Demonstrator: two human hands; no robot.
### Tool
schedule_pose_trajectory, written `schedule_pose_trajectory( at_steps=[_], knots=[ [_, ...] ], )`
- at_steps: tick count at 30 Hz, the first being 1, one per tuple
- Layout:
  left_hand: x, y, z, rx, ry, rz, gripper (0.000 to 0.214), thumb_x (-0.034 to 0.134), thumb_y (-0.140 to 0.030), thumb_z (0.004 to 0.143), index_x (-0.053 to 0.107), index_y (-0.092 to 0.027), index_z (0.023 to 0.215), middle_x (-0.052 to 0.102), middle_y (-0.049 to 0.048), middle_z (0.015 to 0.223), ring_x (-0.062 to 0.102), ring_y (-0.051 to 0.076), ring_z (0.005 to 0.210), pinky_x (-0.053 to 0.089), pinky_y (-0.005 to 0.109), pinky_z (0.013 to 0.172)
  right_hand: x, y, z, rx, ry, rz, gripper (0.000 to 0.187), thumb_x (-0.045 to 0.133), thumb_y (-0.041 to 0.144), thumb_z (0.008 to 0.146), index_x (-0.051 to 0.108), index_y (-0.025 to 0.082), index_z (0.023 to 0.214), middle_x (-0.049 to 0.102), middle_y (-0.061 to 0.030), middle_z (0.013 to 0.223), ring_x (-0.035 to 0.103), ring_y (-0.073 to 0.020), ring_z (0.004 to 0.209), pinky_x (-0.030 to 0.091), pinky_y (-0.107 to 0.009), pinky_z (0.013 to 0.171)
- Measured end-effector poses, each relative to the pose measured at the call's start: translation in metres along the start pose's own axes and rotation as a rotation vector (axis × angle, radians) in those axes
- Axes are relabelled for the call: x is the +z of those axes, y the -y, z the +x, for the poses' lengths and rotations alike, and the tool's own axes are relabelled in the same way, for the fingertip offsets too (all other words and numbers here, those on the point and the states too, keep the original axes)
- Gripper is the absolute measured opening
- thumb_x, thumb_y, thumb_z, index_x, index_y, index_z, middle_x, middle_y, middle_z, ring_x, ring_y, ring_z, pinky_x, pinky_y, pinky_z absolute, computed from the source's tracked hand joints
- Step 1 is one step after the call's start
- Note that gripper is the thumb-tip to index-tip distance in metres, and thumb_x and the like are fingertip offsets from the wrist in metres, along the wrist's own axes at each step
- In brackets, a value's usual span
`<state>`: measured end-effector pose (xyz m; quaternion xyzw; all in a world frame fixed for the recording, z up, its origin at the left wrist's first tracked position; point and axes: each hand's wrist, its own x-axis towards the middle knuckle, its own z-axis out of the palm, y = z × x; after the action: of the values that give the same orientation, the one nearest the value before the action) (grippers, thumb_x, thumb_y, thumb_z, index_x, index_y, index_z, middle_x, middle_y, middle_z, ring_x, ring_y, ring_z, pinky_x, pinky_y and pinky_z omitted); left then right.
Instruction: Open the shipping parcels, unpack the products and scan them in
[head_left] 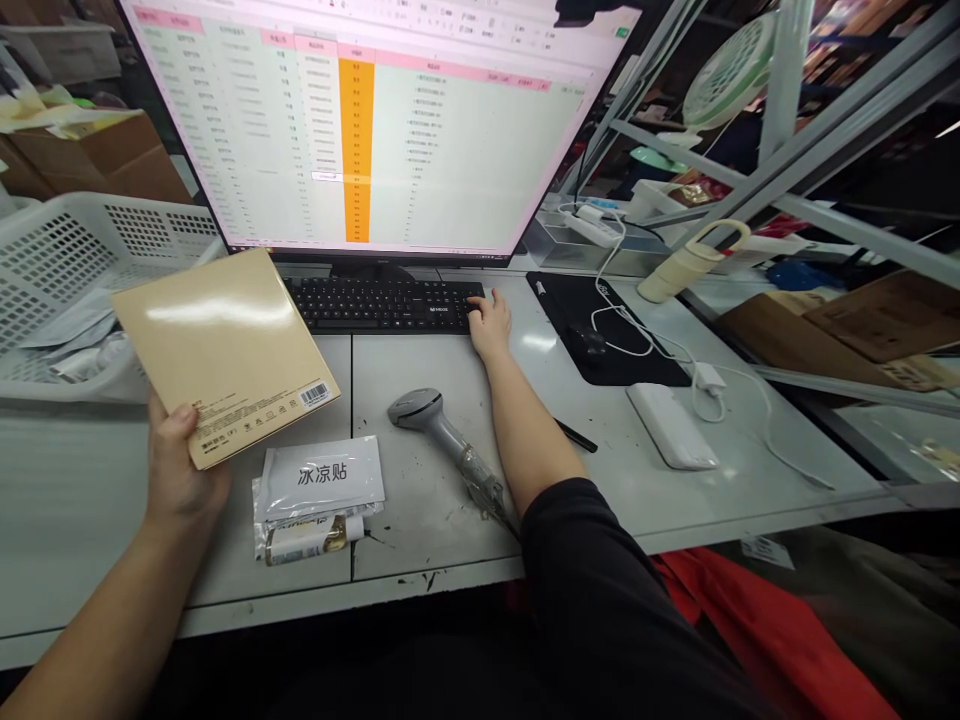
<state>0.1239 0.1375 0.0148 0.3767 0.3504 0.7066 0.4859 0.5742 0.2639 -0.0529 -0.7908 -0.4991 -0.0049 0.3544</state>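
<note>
My left hand grips a flat tan box by its lower left corner, thumb on the printed face, tilted above the table. A barcode label shows near the box's lower right corner. My right hand rests at the right end of a black keyboard, its fingers stretched over the number keys and holding nothing. Between my arms lies a grey barcode scanner. Left of the scanner, a white sachet with Chinese print lies above a small tube-like item in clear wrapping.
A monitor with a spreadsheet stands behind the keyboard. At left is a white basket with packets inside. Rightward are a mouse pad with a mouse, a white power bank, loose cables, a cream bottle and metal shelf bars.
</note>
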Motion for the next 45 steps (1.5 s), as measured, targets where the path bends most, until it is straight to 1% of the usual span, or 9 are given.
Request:
schedule_pose_trajectory(
  at_steps=[3,7,13,15,19,25,29,35,45],
  knots=[
    [0.001,-0.001,-0.001,-0.010,-0.013,0.000,0.046,0.070,-0.029,0.071,0.069,-0.033,0.117,0.073,-0.0035,0.126,0.063,0.023,0.122,0.057,0.029,0.091,-0.008,-0.008,0.001,0.041,-0.082,0.036,0.047,0.040,0.019,0.083,0.074,0.021,0.116,0.047,-0.0122,0.159,0.041,-0.0302,0.146,0.030,-0.055,0.123],
    [0.001,-0.002,-0.002,-0.025,-0.039,-0.012,0.043,0.072,-0.029,0.070,0.069,-0.032,0.113,0.074,-0.0039,0.122,0.064,0.022,0.119,0.056,0.028,0.087,-0.014,-0.014,-0.001,0.067,-0.105,0.042,0.040,0.041,0.017,0.081,0.078,0.021,0.095,0.054,-0.0104,0.153,0.044,-0.0319,0.142,0.033,-0.055,0.122],
    [0.001,-0.001,-0.001,0.003,-0.032,-0.032,0.044,0.072,-0.029,0.070,0.072,-0.028,0.114,0.074,-0.0007,0.123,0.066,0.022,0.116,0.057,0.027,0.086,-0.012,-0.014,-0.004,0.052,-0.120,0.039,0.038,0.045,0.016,0.079,0.081,0.022,0.088,0.060,-0.0073,0.147,0.046,-0.0329,0.136,0.032,-0.056,0.122],
    [0.000,0.000,-0.002,-0.003,-0.043,-0.051,0.047,0.073,-0.029,0.071,0.071,-0.029,0.118,0.074,-0.0008,0.122,0.066,0.021,0.113,0.058,0.027,0.087,-0.011,-0.013,-0.004,0.044,-0.122,0.033,0.039,0.045,0.017,0.079,0.081,0.022,0.091,0.059,-0.0084,0.148,0.046,-0.0334,0.137,0.031,-0.057,0.122],
    [-0.002,0.002,-0.002,-0.008,-0.040,-0.055,0.051,0.073,-0.029,0.072,0.071,-0.028,0.123,0.074,0.0002,0.123,0.066,0.020,0.112,0.059,0.026,0.085,-0.010,-0.005,-0.007,-0.009,-0.113,0.025,0.047,0.045,0.018,0.082,0.079,0.025,0.113,0.053,-0.0090,0.155,0.042,-0.0330,0.142,0.029,-0.058,0.123],
    [-0.004,0.003,-0.003,-0.026,-0.049,-0.053,0.052,0.072,-0.029,0.077,0.069,-0.028,0.128,0.073,0.0002,0.127,0.065,0.019,0.113,0.059,0.024,0.084,-0.002,0.009,-0.015,-0.189,-0.018,-0.086,0.050,0.045,0.022,0.087,0.075,0.028,0.127,0.048,-0.0076,0.160,0.031,-0.0364,0.150,0.023,-0.068,0.122],
    [-0.006,0.006,-0.004,-0.031,-0.059,-0.045,0.052,0.070,-0.030,0.079,0.067,-0.028,0.130,0.071,0.0006,0.132,0.065,0.019,0.115,0.058,0.024,0.085,0.000,0.013,-0.015,-0.183,0.018,-0.173,0.056,0.041,0.024,0.091,0.068,0.028,0.141,0.047,-0.0096,0.161,0.034,-0.0374,0.149,0.026,-0.068,0.120],
    [-0.009,0.009,-0.005,-0.046,-0.016,-0.023,0.053,0.069,-0.036,0.083,0.063,-0.030,0.136,0.068,0.0018,0.137,0.065,0.023,0.122,0.059,0.031,0.097,0.005,0.010,-0.011,-0.199,0.033,-0.248,0.054,0.039,0.028,0.095,0.068,0.028,0.141,0.046,-0.0103,0.162,0.035,-0.0362,0.150,0.029,-0.066,0.120],
    [-0.009,0.006,-0.005,-0.053,0.021,0.001,0.063,0.070,-0.041,0.085,0.057,-0.033,0.146,0.065,0.0035,0.142,0.060,0.028,0.133,0.059,0.036,0.100,0.012,0.001,-0.006,-0.213,0.033,-0.162,0.051,0.042,0.031,0.093,0.070,0.030,0.136,0.049,-0.0097,0.158,0.034,-0.0382,0.149,0.026,-0.072,0.119]
  ],
)
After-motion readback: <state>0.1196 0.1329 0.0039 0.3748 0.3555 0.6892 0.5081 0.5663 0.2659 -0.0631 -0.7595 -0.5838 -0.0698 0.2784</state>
